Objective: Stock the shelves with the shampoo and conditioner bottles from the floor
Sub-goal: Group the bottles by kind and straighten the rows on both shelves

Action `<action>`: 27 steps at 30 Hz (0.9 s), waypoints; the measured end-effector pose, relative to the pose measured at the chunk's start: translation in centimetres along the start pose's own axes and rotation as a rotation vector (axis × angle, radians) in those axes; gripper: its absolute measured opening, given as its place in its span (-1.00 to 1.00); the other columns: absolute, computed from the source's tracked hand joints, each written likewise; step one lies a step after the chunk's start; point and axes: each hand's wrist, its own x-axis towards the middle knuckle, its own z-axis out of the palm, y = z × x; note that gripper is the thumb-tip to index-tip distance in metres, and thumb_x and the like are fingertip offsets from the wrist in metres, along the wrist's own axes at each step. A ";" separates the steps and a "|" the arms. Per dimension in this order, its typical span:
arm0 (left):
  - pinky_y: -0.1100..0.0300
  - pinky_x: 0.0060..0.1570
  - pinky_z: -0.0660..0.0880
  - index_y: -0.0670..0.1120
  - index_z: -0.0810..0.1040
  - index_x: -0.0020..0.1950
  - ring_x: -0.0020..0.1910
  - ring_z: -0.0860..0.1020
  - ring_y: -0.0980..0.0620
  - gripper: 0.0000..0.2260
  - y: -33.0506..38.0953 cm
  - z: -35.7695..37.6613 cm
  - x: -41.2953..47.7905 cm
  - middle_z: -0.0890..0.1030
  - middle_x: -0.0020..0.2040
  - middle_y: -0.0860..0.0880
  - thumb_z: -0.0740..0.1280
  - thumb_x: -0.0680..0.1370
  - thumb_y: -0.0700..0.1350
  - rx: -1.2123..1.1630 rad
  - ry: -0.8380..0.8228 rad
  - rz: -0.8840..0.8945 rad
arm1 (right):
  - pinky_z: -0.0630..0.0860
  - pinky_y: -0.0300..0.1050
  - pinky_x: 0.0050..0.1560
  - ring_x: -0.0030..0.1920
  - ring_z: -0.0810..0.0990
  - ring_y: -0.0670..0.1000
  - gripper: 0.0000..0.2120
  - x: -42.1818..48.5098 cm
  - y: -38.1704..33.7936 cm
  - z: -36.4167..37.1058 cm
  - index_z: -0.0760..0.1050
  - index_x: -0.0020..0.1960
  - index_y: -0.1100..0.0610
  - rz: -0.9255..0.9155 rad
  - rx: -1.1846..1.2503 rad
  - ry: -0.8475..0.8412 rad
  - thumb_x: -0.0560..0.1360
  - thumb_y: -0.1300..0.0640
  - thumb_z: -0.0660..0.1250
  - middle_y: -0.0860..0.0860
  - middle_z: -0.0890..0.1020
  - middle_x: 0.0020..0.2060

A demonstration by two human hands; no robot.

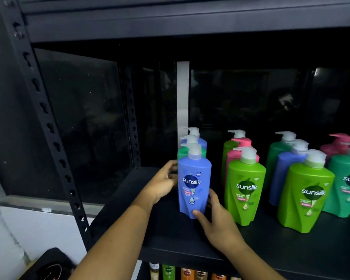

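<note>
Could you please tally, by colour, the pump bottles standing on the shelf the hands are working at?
Blue plastic pump bottles: 3, one gripped by the left hand and right hand
Lime green plastic pump bottles: 3
Dark green plastic pump bottles: 3
Pink plastic pump bottles: 2
Total: 11

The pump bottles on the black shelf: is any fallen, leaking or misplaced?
None is fallen or leaking; all stand upright. Only colours are mixed: a dark green plastic pump bottle stands behind the blue pump bottle held by the left hand and right hand, and a pink pump bottle stands between two light green ones.
</note>
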 end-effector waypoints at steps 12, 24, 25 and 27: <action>-0.16 0.32 0.53 0.08 0.49 0.39 0.24 0.62 -0.07 -0.66 -0.5 -3.7 -2.1 0.64 0.26 0.06 0.25 0.68 -0.26 0.080 0.119 -0.008 | 0.58 0.01 0.18 0.22 0.61 -0.10 -0.33 0.0 -0.2 0.0 0.08 0.49 -0.28 0.010 -0.004 -0.006 0.53 -0.13 0.40 -0.20 0.62 0.23; 0.06 0.14 0.55 -0.05 0.63 0.12 -0.04 0.62 -0.02 -0.83 -2.4 -3.2 -8.6 0.67 -0.04 -0.03 0.33 0.62 -0.27 0.286 0.812 -0.002 | 0.56 -0.04 0.21 0.23 0.58 -0.14 -0.37 -0.6 -1.1 -0.5 0.11 0.47 -0.26 -0.010 -0.002 0.006 0.54 -0.07 0.39 -0.23 0.58 0.25; 0.05 0.10 0.57 -0.02 0.63 0.04 -0.10 0.63 0.02 -0.82 -2.7 -2.1 -9.3 0.68 -0.08 -0.01 0.35 0.60 -0.29 0.315 0.800 0.065 | 0.55 -0.04 0.23 0.24 0.57 -0.15 -0.36 -0.6 -1.2 -0.5 0.13 0.47 -0.26 -0.012 0.002 0.017 0.53 -0.04 0.39 -0.23 0.57 0.26; 0.18 0.02 0.57 -0.01 0.65 0.00 -0.14 0.64 0.15 -0.86 -2.9 0.2 -10.0 0.70 -0.08 0.03 0.42 0.58 -0.25 0.310 0.639 0.141 | 0.53 -0.04 0.28 0.27 0.55 -0.17 -0.35 -0.6 -1.2 -0.5 0.16 0.48 -0.25 -0.013 0.013 0.036 0.51 0.00 0.39 -0.24 0.55 0.28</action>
